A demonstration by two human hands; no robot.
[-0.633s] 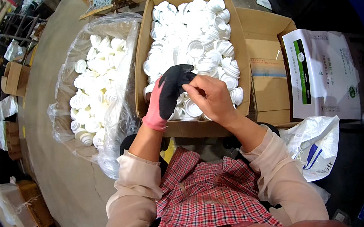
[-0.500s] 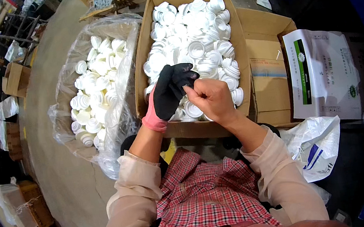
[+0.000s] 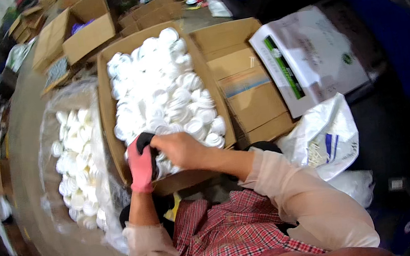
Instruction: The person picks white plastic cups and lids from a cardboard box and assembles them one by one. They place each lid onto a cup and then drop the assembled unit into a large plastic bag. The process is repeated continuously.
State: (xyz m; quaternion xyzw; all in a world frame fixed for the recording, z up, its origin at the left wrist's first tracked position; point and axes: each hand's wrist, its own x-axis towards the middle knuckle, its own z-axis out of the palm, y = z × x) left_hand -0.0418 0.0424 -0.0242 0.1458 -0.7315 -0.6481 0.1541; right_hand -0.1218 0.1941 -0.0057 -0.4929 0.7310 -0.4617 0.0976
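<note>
My left hand (image 3: 141,165) wears a pink glove with black on the palm and fingers. It hovers over the near left corner of a cardboard box (image 3: 173,183) heaped with white ribbed plastic caps (image 3: 158,90). My bare right hand (image 3: 183,150) is closed, its thumb and fingers pinching the black end of the glove (image 3: 143,140) on the left hand. Blur and the glove's back hide most of my left fingers, so their pose is unclear.
On the left stands a clear plastic-lined container (image 3: 46,164) of more white caps. An open cardboard box (image 3: 253,101) adjoins the full one on the right, beside a white printed carton (image 3: 309,57). A white sack (image 3: 337,126) with small white sticks lies nearer. More cartons (image 3: 89,34) stand behind.
The view has swung, shifting the boxes left and downward. My left hand has turned so the glove's pink back shows. The right hand still pinches at the glove.
</note>
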